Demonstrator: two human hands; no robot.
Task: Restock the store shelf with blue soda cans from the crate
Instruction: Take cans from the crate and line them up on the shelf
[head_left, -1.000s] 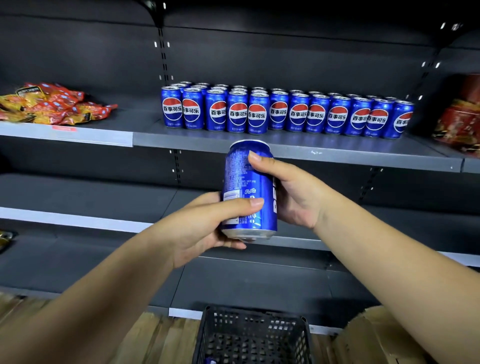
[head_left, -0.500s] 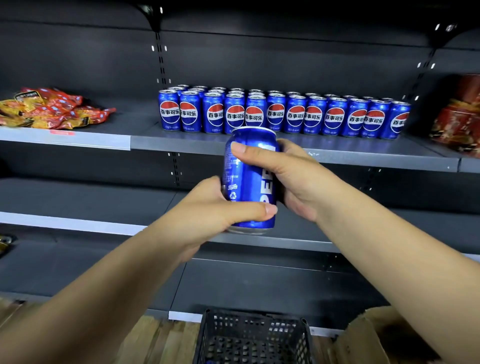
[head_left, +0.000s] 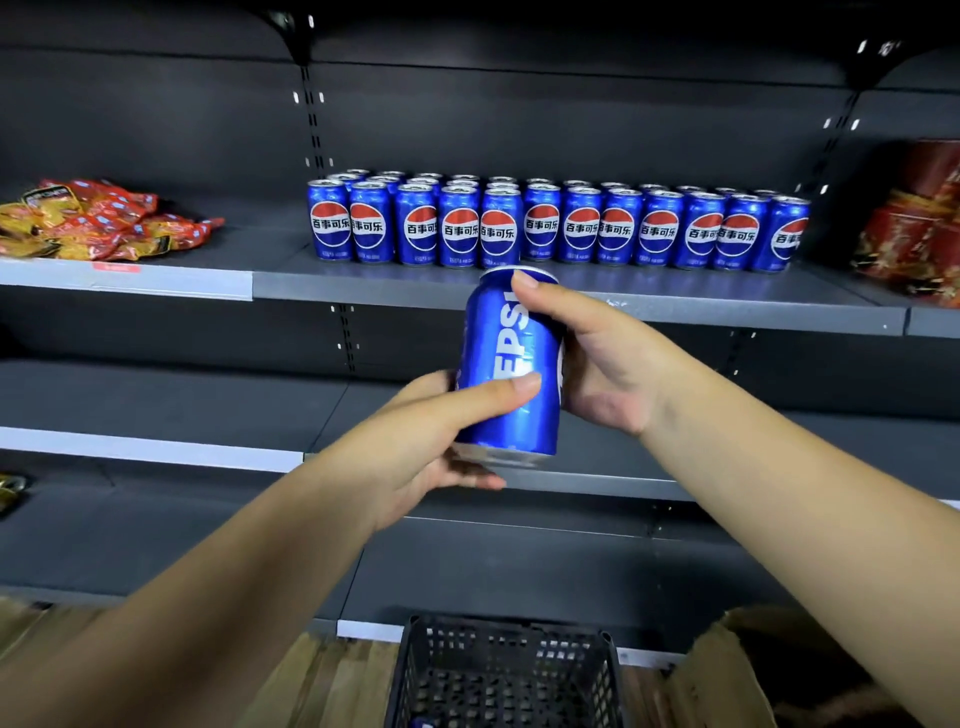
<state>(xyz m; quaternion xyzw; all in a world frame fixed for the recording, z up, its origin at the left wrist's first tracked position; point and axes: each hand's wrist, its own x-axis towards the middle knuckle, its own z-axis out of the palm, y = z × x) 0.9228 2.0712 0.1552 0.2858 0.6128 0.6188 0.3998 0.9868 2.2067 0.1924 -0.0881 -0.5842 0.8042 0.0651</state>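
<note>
— Can (head_left: 511, 364) has turned in the grip since a second ago: small print faced us, now the big lettering does.

— Who's holding it?

— Both. Left hand (head_left: 436, 436) wraps the base, right hand (head_left: 597, 358) curls round the top, just below the shelf (head_left: 675, 306) row (head_left: 556, 223).

— So placing comes next, probably. The crate (head_left: 504, 670)?

— Nearly empty; a blue glimpse at the bottom.

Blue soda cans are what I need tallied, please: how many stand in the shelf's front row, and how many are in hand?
Front-row soda cans on the shelf: 12
Soda can held by left hand and right hand: 1
Total: 13
</note>
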